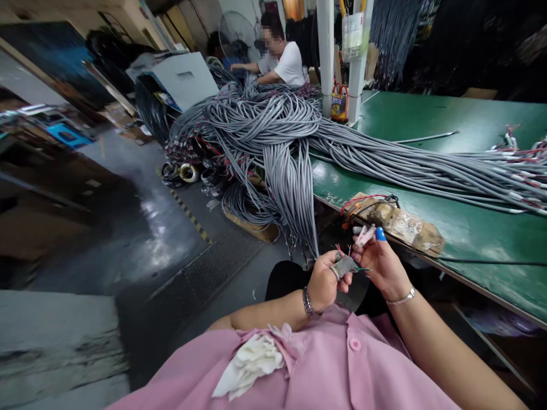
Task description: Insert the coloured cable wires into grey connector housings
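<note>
My left hand [327, 282] is closed around the end of a grey cable, partly hidden by the fingers. A grey wrap [344, 266] covers part of the grip. Thin red wires [339, 250] fan out above it, and a green wire [363, 269] points right. Close beside these wires, my right hand [387, 267] has its fingers bent inward. A blue cover [380, 234] sits on one of its digits, and a pale pink piece [364, 236] shows at the fingers. What the right fingertips pinch is too small to make out.
A large pile of grey cables [265, 117] hangs over the edge of the green table [431, 117], with more lying along it. A wooden block [399, 225] with wires is at the near edge. Behind the pile, a person [288, 62] works beside a fan [237, 37].
</note>
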### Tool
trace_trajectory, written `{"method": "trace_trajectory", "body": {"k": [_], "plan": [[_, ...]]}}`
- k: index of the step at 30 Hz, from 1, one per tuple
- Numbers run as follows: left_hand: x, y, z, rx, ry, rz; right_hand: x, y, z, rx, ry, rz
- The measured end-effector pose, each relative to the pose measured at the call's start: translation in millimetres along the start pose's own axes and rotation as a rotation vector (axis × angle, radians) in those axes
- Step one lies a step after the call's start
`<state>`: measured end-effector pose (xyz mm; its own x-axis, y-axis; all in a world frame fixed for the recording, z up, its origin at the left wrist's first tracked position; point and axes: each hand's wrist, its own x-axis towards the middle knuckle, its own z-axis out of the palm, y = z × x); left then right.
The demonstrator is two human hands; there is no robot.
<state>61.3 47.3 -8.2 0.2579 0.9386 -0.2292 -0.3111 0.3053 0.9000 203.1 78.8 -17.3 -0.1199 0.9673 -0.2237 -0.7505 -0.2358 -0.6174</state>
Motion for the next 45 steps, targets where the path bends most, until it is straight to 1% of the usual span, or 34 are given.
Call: {"method": "trace_trajectory", "body": {"k": [4,8,9,10,11,13,15,18,22,27,31,34,38,42,45], "plan": [[1,3,1.3,-0.032,0.023,0.048,-3,1,1,-0.112,0.058,-0.095],[5,4,3.5,-0.044,0.026,0.081,-5,7,-2,-0.347,0.205,-0.343],[6,4,3.9,-0.042,0.027,0.086,-4,7,-3,-0.392,0.228,-0.375],[8,3,4.2,-0.039,0.029,0.092,-3,8,-3,-0.403,0.228,-0.369],[9,2,4.5,-0.035,0.032,0.097,-2,8,-3,-0.377,0.204,-0.329],[11,1,4.8,-0.026,0.034,0.105,1,7,-1,-0.251,0.132,-0.207],[12,-1,4.9,-0.013,0.032,0.108,5,6,1,-0.124,0.093,-0.117],[14,-4,4.8,0.008,0.027,0.097,9,5,3,-0.036,0.111,-0.115],[14,-5,4.7,0.032,0.021,0.091,9,7,5,-0.012,0.119,-0.14],[13,-6,2.6,0.023,0.024,0.104,4,6,5,0.044,0.085,-0.09],[8,-7,-3.0,0.018,0.018,0.085,-2,4,-3,0.053,0.087,-0.006],[4,-7,-8.7,0.074,0.018,0.076,-10,1,-10,-0.019,0.014,0.053],[0,-4,-13.9,0.188,0.0,0.099,-24,-5,-15,-0.275,-0.102,0.124],[-4,-4,-16.2,0.309,-0.056,0.159,-33,-14,-7,-0.625,-0.177,0.078],[-5,-8,-17.7,0.368,-0.091,0.196,-34,-17,2,-0.77,-0.201,0.03]]}}
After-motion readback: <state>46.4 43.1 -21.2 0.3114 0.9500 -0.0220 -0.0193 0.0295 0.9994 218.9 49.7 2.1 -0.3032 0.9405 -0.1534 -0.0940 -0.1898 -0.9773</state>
